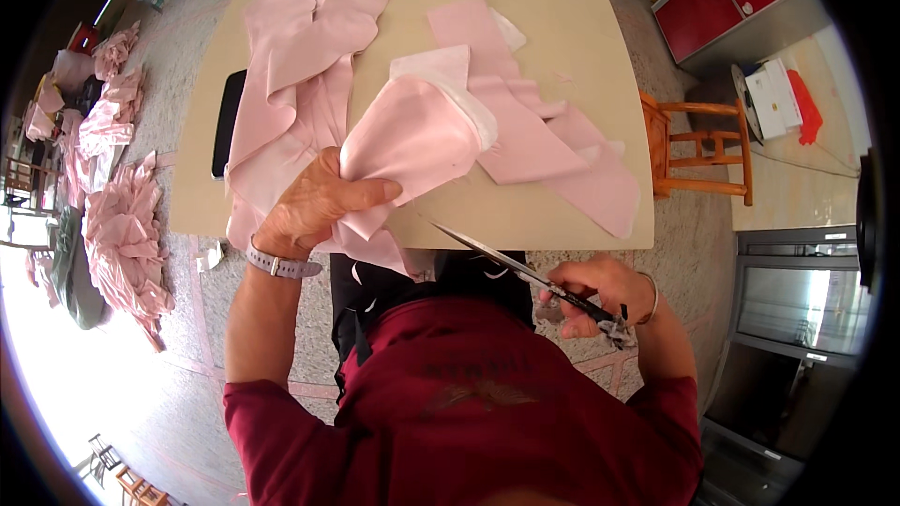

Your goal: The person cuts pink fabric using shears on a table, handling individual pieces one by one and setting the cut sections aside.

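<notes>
Between the thumb and fingers of my left hand (323, 201) is a pink fabric piece (405, 131) with a whitish edge, lifted over the table's near edge. My right hand (600, 290) grips a pair of scissors (502, 258) by dark handles with whitish wrapping at the end. The blades look nearly closed and point up and left toward the fabric, apart from it. A long heap of pink fabric (309, 56) lies on the table left of the held piece. More flat pink pieces (544, 136) overlap to its right.
The beige table (562, 9) has a dark phone (228, 122) at its left edge. Beyond its right edge stands a wooden chair (698, 145). Pink cloth piles (127, 234) lie on the floor at left. A glass-fronted cabinet (797, 305) stands at right.
</notes>
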The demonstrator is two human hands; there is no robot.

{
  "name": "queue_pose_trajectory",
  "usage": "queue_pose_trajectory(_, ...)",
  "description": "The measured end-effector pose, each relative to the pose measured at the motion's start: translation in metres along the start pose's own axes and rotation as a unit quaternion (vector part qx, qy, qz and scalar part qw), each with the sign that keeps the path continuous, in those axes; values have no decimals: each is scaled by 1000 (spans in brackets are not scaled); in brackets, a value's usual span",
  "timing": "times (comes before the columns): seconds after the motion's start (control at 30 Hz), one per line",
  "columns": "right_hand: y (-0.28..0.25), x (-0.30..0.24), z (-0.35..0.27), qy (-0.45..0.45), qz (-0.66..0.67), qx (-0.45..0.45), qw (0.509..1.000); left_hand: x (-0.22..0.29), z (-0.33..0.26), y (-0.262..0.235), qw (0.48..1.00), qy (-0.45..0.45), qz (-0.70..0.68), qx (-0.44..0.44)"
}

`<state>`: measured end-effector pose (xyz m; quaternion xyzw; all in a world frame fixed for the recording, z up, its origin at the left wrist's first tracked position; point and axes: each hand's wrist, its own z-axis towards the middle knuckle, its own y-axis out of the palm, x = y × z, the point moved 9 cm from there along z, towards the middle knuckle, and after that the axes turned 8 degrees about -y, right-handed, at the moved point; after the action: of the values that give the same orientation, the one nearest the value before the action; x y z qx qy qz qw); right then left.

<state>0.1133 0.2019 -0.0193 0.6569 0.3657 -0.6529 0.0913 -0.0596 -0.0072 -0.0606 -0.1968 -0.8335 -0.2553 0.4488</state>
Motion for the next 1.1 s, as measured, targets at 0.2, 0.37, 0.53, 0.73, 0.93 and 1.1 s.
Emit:
queue_pose_trajectory(0.2, -1, 10, -6, 17, -29, -31, 999, -5, 4, -4, 998, 7, 68, -1)
queue_pose_trajectory(0.37, -4, 11, -5, 45, -12, -21, 999, -4, 2, 4, 988, -35, 147, -19)
queue_pose_trajectory(0.53, -7, 12, -1, 63, -1, -16, 998, -6, 1, 12, 987, -26, 147, -52)
queue_pose_trajectory(0.73, -7, 11, 0, 70, -24, -33, 997, -6, -1, 12, 988, -27, 141, -53)
queue_pose_trajectory(0.93, -10, 7, 3, 69, -45, -26, 996, 3, -5, 20, 991, 4, 117, -61)
queue_pose_trajectory(1.1, -11, 5, 5, 69, -69, -34, 995, -5, -2, 17, 990, -21, 117, -79)
